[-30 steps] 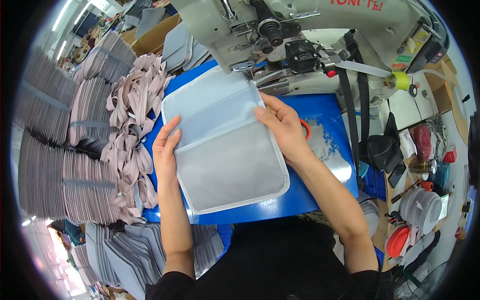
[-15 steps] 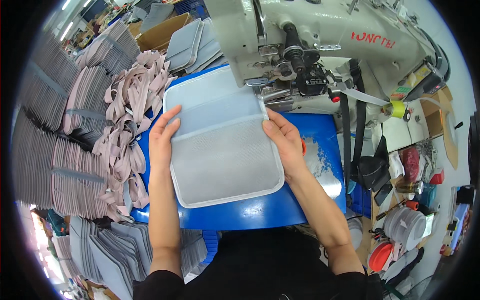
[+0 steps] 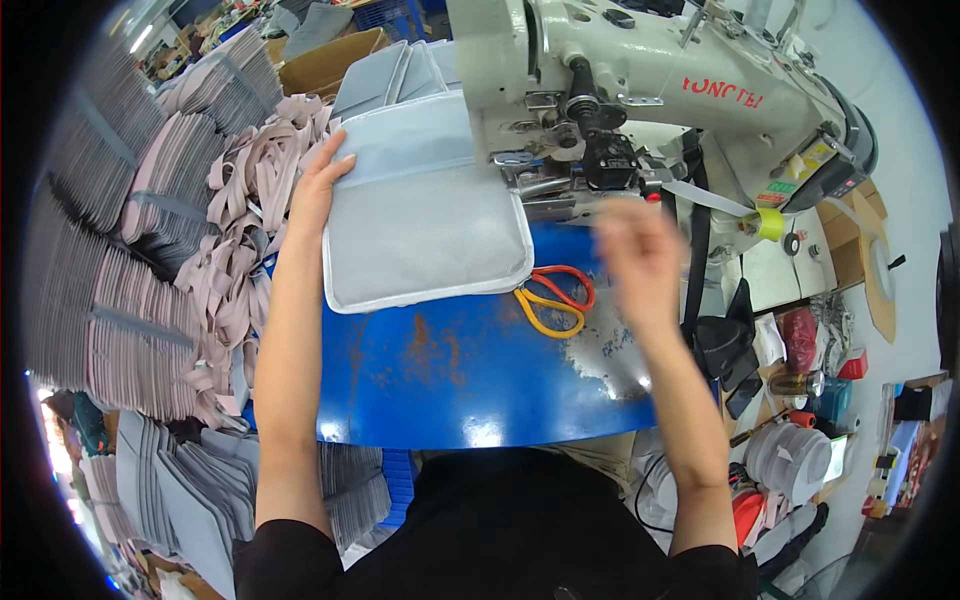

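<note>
A grey fabric panel [image 3: 430, 230] with rounded corners, pale edge binding and a band across it lies toward the sewing machine [image 3: 600, 60]. Its far right part is hidden behind the machine head. My left hand [image 3: 320, 185] grips the panel's left edge, thumb on top. To the right of the panel and apart from it, my right hand [image 3: 640, 260] is smeared by motion in front of the machine bed, so its fingers cannot be read. Scissors [image 3: 553, 318] with one red and one yellow handle loop stick out from under the panel's near right corner.
The worn blue table [image 3: 450, 380] carries the work. Heaped pinkish straps [image 3: 265, 170] and bundled stacks of panels [image 3: 140, 350] crowd the left. More grey panels [image 3: 375, 75] lie behind. A yellow tape roll [image 3: 767, 224] hangs by the machine; plastic tubs [image 3: 790, 455] stand at right.
The panel has moved away from me and left, uncovering the scissors. My right hand has let go of its right edge and moved right; my left hand stays on the left edge.
</note>
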The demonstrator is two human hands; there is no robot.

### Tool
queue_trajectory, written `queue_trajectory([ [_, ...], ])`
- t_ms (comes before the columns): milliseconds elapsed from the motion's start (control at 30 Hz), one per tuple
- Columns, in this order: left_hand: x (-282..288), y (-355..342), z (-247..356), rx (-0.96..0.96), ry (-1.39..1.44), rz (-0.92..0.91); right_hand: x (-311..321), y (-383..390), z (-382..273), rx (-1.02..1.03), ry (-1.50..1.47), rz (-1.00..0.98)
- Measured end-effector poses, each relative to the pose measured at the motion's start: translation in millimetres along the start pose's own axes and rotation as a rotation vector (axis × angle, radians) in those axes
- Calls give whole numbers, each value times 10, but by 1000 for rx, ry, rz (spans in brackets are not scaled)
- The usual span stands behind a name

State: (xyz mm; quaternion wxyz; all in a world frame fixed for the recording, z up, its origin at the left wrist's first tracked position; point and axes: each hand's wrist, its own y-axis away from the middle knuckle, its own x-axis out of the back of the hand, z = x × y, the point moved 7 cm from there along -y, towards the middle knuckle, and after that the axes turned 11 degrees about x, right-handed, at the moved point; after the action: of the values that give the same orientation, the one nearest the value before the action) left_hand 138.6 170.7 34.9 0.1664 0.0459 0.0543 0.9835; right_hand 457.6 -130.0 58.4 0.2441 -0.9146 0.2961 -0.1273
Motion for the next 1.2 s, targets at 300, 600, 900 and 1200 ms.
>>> queue_trajectory([
  [300,-263,718,-74,176,330,-173,3626,-2239,-657,254,1061,613],
  [600,-218,800,-245,140,202,-26,4531,-2251,180,200,360,536],
  [900,637,1273,-1230,230,222,158,3185,-875,-373,397,687,840],
  [1200,653,1417,-1106,222,322,146,-454,627,382,87,776,-757],
])
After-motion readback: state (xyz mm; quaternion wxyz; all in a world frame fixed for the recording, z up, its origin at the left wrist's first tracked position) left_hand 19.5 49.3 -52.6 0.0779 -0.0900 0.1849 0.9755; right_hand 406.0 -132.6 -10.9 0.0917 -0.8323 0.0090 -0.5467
